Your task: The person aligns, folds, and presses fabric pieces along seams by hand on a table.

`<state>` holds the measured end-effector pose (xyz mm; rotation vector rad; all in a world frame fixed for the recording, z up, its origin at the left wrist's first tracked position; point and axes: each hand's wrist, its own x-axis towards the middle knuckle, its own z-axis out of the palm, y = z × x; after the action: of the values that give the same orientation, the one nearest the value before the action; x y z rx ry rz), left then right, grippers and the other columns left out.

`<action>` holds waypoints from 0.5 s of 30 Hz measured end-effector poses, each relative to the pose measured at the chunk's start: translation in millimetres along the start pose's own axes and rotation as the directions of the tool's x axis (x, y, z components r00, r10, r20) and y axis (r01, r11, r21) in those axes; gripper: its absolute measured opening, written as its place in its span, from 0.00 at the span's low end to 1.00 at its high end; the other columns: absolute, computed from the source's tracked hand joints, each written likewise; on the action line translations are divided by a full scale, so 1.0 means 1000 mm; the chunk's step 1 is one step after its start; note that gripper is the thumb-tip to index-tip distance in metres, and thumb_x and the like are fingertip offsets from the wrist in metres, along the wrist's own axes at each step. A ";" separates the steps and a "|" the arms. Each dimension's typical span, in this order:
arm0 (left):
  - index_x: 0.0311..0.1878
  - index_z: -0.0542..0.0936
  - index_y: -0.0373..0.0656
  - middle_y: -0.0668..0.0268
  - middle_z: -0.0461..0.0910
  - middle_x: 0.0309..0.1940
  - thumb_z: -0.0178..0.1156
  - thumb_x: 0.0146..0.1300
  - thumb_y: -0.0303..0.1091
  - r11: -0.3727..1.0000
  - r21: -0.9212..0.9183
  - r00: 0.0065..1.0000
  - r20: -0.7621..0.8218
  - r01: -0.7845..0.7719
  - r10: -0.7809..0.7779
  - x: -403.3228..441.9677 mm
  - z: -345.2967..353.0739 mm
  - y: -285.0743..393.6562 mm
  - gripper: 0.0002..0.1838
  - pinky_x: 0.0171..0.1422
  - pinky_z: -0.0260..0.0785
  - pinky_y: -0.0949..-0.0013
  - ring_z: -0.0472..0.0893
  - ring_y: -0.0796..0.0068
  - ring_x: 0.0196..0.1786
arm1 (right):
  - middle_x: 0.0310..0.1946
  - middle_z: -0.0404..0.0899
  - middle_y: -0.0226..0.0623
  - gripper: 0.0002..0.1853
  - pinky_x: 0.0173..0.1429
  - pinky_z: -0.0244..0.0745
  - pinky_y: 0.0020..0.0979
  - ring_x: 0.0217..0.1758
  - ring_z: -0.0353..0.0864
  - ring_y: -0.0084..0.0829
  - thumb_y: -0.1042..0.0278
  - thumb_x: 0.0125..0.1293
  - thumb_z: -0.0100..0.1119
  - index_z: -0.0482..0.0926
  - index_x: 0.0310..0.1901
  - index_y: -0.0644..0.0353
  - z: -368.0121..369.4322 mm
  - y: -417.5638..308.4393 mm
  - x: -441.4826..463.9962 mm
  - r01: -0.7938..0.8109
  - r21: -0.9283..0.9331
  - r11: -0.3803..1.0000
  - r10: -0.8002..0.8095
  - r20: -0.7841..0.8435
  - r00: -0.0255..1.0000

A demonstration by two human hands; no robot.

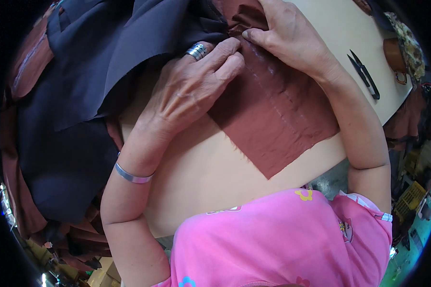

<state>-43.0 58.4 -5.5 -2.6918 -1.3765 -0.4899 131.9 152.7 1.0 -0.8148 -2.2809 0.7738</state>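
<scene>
Reddish-brown cloth (pixel 277 119) with faint pale chalk-like lines lies on the table, one corner pointing toward me. My left hand (pixel 196 81), wearing a silver ring, has its fingers curled on the seam where this cloth meets dark navy cloth (pixel 134 52). Just right of it, my right hand (pixel 292 38) pinches a gathered fold of the brown cloth between thumb and fingers. The two hands are close together but apart. The dark cloth spreads over the left side and hangs past the table edge.
Black thread snips (pixel 364 74) lie on the pale table (pixel 191 177) at the right. Beyond them, near the right edge, is a brown cylindrical object (pixel 394 55) beside patterned cloth (pixel 407 43). A yellow crate (pixel 411 201) stands on the floor at the lower right.
</scene>
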 end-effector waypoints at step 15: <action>0.39 0.78 0.47 0.69 0.79 0.51 0.55 0.52 0.20 0.982 -0.186 0.999 0.011 -0.033 0.036 0.003 -0.007 0.001 0.12 0.42 0.76 0.67 0.80 0.63 0.45 | 0.54 0.71 0.52 0.43 0.59 0.68 0.41 0.55 0.74 0.46 0.84 0.50 0.58 0.53 0.69 0.61 -0.014 -0.002 -0.012 0.064 -0.470 0.880 -0.185 -0.215 0.959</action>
<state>-42.2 58.4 1.9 -2.8655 -1.3480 -0.6274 148.4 147.8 7.6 -0.8996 -2.2766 0.0490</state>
